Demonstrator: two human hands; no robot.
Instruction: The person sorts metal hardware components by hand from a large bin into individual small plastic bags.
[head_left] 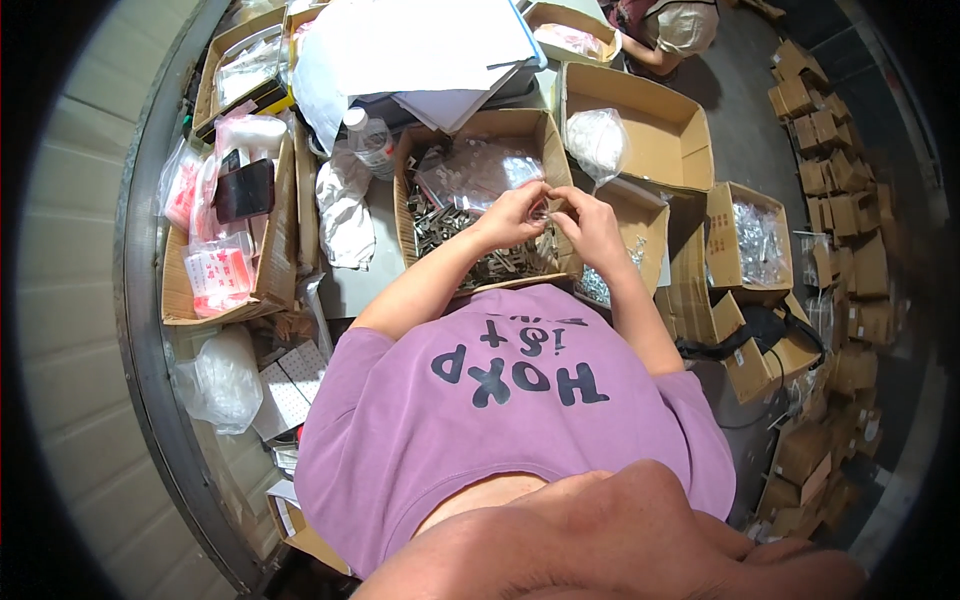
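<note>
Left hand [517,216] and right hand [589,224] met near the right edge of the box [500,122], pinching something small [541,212], indistinct; metal parts [436,228] and a bag [465,168] lay inside.

In the carton [530,125], a bag [465,175] lies, seemingly on parts [440,232].

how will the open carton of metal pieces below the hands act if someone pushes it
The open carton is probably heavy for its size, since many metal pieces lie in it. Those would likely shift and slide, as they look loosely heaped. Being open-topped cardboard, it may flex slightly where pushed.
</note>
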